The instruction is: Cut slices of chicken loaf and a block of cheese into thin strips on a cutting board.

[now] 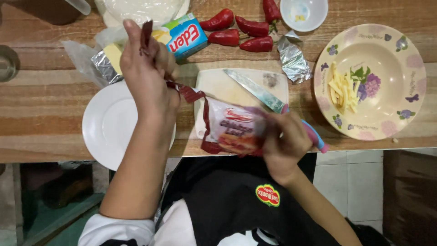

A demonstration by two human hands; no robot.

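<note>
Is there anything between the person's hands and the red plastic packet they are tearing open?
Nothing visible. The right hand grips the red packet directly at its lower end, and the left hand pinches the torn strip pulled up from it. The knife lies behind on the cutting board, clear of both grips.

**Wooden desk and its load**

The striped wooden desk (41, 114) carries a white plate (109, 125), a white cutting board (227, 89), a flowered dish (387, 59) with pale strips, red peppers (241, 29), a small white bowl (304, 13), crumpled foil (293, 59) and a blue cheese box (184, 36).
</note>
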